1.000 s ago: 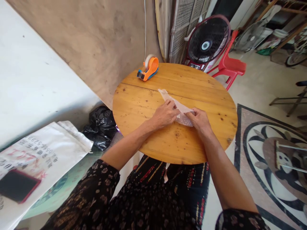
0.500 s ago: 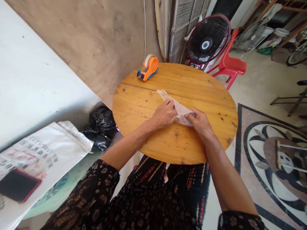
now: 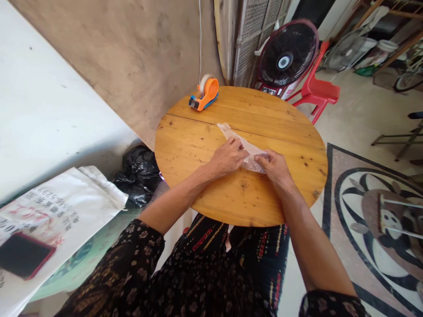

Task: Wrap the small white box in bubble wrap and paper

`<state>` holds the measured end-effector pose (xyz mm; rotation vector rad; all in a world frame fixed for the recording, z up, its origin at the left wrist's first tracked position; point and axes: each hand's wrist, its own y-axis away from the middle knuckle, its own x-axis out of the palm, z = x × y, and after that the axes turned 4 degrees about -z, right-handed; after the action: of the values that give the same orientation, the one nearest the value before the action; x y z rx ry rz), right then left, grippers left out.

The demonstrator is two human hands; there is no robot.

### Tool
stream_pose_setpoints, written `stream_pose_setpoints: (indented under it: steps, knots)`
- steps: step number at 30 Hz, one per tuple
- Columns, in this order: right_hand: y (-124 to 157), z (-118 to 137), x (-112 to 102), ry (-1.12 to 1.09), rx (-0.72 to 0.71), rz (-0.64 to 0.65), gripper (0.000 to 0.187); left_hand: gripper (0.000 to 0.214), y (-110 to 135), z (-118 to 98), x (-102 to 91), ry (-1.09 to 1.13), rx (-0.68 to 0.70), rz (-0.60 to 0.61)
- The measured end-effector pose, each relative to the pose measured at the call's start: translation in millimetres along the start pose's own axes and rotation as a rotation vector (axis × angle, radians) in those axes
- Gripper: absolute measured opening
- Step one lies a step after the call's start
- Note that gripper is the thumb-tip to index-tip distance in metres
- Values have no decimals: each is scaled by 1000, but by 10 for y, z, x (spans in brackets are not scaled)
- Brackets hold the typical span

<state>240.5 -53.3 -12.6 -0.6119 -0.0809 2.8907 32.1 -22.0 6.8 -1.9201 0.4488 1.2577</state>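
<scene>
A clear plastic bag (image 3: 246, 147) lies on the round wooden table (image 3: 198, 145), stretching from the table's middle toward me. My left hand (image 3: 228, 157) rests on its left side with the fingers curled down onto the plastic. My right hand (image 3: 276, 168) pinches the near right end of the bag. The part of the bag under both hands is hidden. An orange tape dispenser (image 3: 205, 93) stands at the table's far left edge, well away from both hands.
A black floor fan (image 3: 287, 56) and a red plastic chair (image 3: 317, 90) stand behind the table. A black rubbish bag (image 3: 139, 174) lies on the floor to the left, beside a printed white sack (image 3: 56, 211) with a dark phone (image 3: 23, 255) on it.
Both hands stay on the bag; the left fingers have shifted slightly along the plastic. Nothing else has moved.
</scene>
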Motion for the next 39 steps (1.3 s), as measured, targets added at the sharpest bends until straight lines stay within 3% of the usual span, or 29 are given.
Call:
stream_pose_setpoints:
  steps: [6,11,26,39]
  knots:
    - [-1,22,11,-146,115,6,32,34,2,-20,-26,8,-14,21]
    - [13,46,21,-210,126,3,31,37,1,-19,-19,8,-12,15]
    - [37,146,13,-183,135,20,28,38,18,-5,18,23,-9,-25]
    - [21,70,11,-122,93,-7,29,39,9,-8,3,32,-4,-12]
